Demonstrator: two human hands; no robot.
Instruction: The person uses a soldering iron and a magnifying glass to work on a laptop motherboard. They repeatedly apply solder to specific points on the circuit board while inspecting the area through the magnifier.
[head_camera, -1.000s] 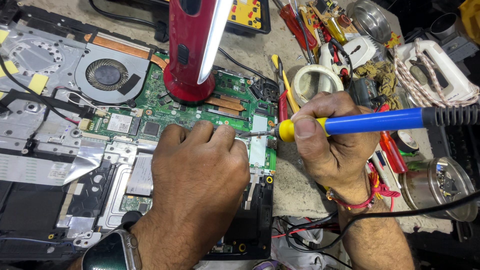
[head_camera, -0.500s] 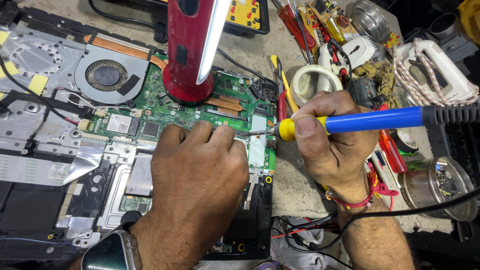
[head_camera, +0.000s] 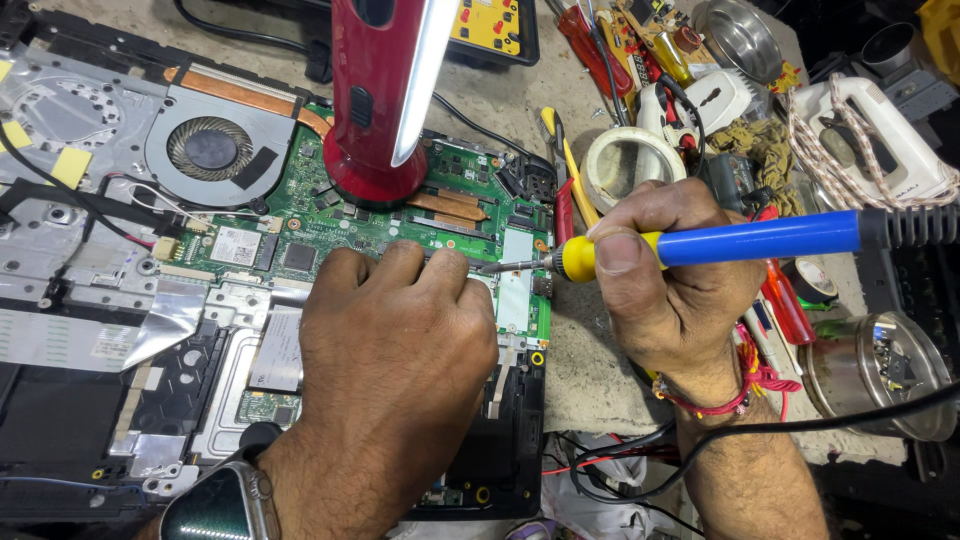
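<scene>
Right hand: the right hand (head_camera: 670, 300), in the right middle of the frame, is gripping a soldering iron (head_camera: 700, 245) by its blue handle, the grip closed around it with the thumb pressing near the yellow collar.
Soldering iron axis: its long axis is running almost level across the frame, the cord end pointing to the right edge and the metal tip (head_camera: 505, 267) pointing left.
Tip and board: the tip is reaching the right part of the green laptop motherboard (head_camera: 455, 220), just beside the left hand's fingertips; whether it is touching the board cannot be told.
Left hand: the left hand (head_camera: 395, 340), in the lower centre, is resting knuckles-up on the opened laptop chassis (head_camera: 90, 300), fingers curled down onto the board; anything pinched under them is hidden, so whether this grip is holding something cannot be told.
Key relation: the work spot is lying to the left of the right hand, along the line of the iron, and directly ahead of the left fingertips; the left hand is the nearer of the two.
Wrists: a smartwatch (head_camera: 215, 505) is showing on the left wrist, a red thread band (head_camera: 735, 385) on the right.
Light: a red torch lamp (head_camera: 385, 90) is standing upright on the board in the upper centre.
Cooling: a round fan (head_camera: 210, 148) with copper heat pipe is sitting at upper left.
Desk: a tape roll (head_camera: 625, 160), red-handled tools and a steel cup (head_camera: 880, 375) are crowding the right side.
</scene>
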